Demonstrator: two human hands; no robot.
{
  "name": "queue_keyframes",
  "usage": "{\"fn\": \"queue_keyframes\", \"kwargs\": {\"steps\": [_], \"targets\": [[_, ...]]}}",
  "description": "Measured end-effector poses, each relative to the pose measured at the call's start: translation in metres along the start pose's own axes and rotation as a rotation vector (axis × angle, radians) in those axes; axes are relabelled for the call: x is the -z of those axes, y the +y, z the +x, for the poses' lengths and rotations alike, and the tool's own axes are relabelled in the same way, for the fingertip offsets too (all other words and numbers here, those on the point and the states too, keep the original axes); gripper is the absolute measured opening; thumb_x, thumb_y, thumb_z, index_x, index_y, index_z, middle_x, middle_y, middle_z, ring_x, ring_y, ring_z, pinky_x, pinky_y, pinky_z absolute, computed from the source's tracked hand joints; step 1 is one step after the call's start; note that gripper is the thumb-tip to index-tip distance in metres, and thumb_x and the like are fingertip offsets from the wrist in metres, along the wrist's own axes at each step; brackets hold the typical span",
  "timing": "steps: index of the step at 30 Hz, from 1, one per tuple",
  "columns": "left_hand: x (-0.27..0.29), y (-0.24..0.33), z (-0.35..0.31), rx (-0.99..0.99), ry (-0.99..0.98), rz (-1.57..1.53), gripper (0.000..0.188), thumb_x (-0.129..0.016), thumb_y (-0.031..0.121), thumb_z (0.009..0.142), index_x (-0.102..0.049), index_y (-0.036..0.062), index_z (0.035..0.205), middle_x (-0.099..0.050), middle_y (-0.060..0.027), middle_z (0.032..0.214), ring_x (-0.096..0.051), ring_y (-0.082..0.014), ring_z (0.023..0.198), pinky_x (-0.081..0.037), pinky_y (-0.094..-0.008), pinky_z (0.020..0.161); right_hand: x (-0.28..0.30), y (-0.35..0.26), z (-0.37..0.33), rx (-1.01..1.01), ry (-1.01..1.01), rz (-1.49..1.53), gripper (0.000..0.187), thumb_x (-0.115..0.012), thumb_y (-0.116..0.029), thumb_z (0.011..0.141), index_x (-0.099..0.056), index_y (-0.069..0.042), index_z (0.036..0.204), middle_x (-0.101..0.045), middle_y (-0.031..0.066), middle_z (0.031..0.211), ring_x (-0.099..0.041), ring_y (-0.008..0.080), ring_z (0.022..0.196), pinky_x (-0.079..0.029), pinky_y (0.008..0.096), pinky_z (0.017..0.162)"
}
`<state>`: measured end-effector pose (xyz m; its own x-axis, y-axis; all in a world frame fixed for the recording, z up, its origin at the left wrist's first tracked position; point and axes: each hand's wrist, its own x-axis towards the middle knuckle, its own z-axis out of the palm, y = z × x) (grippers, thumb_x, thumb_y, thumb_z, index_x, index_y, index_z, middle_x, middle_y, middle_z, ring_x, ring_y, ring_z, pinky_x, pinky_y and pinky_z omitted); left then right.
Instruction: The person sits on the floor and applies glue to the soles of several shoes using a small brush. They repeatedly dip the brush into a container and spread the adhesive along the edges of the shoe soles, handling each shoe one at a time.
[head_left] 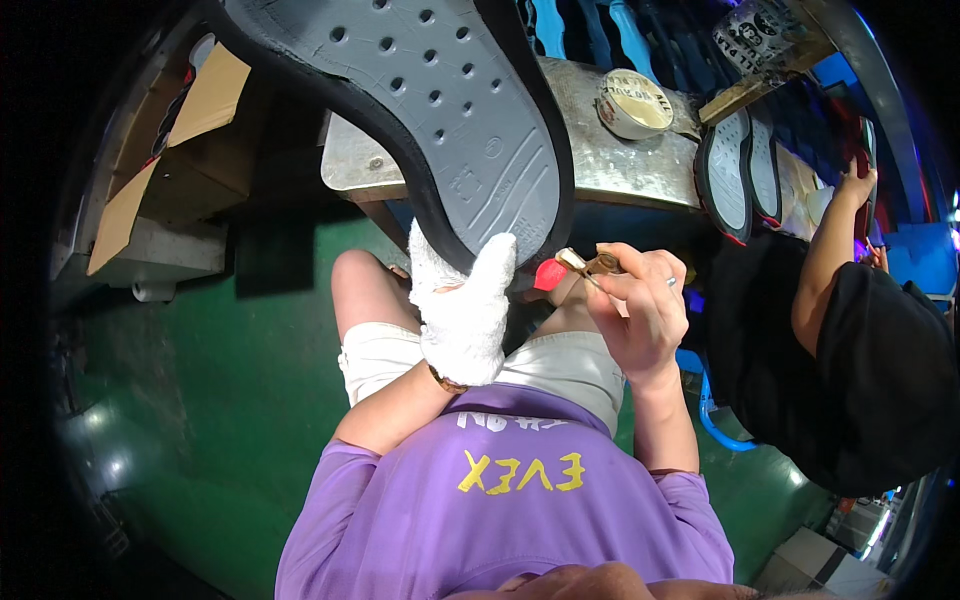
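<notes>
Head view, looking down over a purple shirt and pale shorts.

Left hand [462, 320] in a white cloth glove, raised in front of the knees, fingers closed up around the near end of a large shoe sole [420, 110]. Sole grey inside with rows of small holes and a black rim, tilted up and away toward the top left, near end pinched between gloved thumb on the right and gloved fingers on the left. Gloved fingertips [425, 262] touching the black rim.

Right hand [640, 310] bare, a ring on one finger, curled shut on a small brush [580, 265] with a brown handle and pale ferrule. Brush gripped between thumb and bent fingers, pointing left, red tip [548, 275] just beside the sole's near end and the gloved thumb; contact with the sole not clear.

Behind the sole, a worn metal workbench [630, 160] with a round open tin [633, 103] on top. Further right, two more black-rimmed soles [742, 172] leaning at the bench edge. At the right rim, another person in black, one hand [858, 185] lifted toward the bench. Green floor [240, 380] below left, cardboard box [170, 130] at upper left.
</notes>
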<state>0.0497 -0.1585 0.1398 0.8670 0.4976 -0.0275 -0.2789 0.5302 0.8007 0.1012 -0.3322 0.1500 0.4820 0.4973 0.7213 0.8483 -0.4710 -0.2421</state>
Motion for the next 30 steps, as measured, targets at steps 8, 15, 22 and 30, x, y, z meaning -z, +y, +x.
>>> {"fn": "queue_keyframes", "kwargs": {"steps": [8,15,22,30], "targets": [[-0.003,0.004,-0.002,0.037,-0.053,-0.02,0.052,-0.056,-0.008,0.096,-0.04,0.0041,0.144,-0.062,-0.0149,0.13,-0.067,-0.0245,0.11,-0.059,-0.0358,0.093,0.007,-0.016,-0.001,0.05,-0.079,0.099,0.031,-0.084,-0.002,0.07,-0.064,-0.009,0.092,-0.07,0.0062,0.11,-0.066,0.0206,0.079,-0.048,0.0383,0.085],[-0.007,0.006,-0.006,-0.015,-0.064,-0.04,0.053,-0.055,-0.008,0.095,-0.039,0.004,0.144,-0.061,-0.0159,0.131,-0.067,-0.0252,0.111,-0.059,-0.0366,0.094,0.014,-0.021,-0.006,0.054,-0.09,0.052,0.032,-0.084,-0.002,0.069,-0.064,-0.009,0.092,-0.069,0.0062,0.115,-0.066,0.0203,0.079,-0.047,0.0387,0.088],[-0.013,0.01,-0.008,-0.01,-0.03,-0.114,0.049,-0.067,-0.005,0.093,-0.051,0.0033,0.138,-0.066,-0.0103,0.123,-0.067,-0.0201,0.105,-0.056,-0.0327,0.089,0.017,-0.008,-0.003,0.009,-0.004,-0.023,0.027,-0.08,-0.004,0.075,-0.063,-0.008,0.096,-0.072,0.0124,0.108,-0.067,0.0238,0.077,-0.046,0.0393,0.088],[-0.011,0.013,-0.006,0.029,-0.047,-0.024,0.05,-0.057,-0.008,0.094,-0.044,0.0026,0.141,-0.064,-0.0156,0.126,-0.069,-0.0249,0.106,-0.061,-0.0358,0.089,0.02,-0.016,-0.003,0.042,-0.086,0.075,0.029,-0.082,-0.003,0.07,-0.064,-0.009,0.092,-0.07,0.0074,0.112,-0.065,0.0214,0.075,-0.045,0.0387,0.089]]}}
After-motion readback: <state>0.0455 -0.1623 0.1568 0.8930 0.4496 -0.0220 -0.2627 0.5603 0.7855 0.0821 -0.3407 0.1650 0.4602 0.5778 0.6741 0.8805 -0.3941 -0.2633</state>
